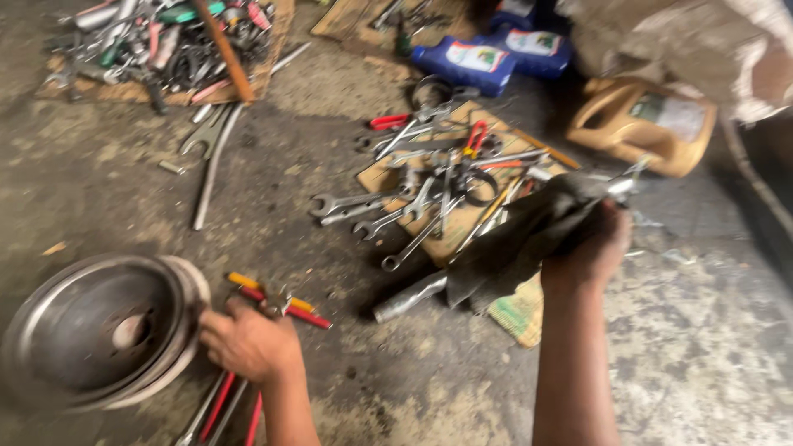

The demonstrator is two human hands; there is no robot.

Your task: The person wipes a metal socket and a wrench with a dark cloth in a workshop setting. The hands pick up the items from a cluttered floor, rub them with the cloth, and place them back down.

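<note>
Left hand (248, 340): I see it curled over red-handled pliers (285, 307), beside the brake drum (99, 330).
Right hand (591, 248): I see it clenched on a dark rag (520, 235).

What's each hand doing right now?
Left hand: resting on the red-and-yellow-handled pliers; grip cannot be told.
Right hand: closed, holding a dark rag.
</note>
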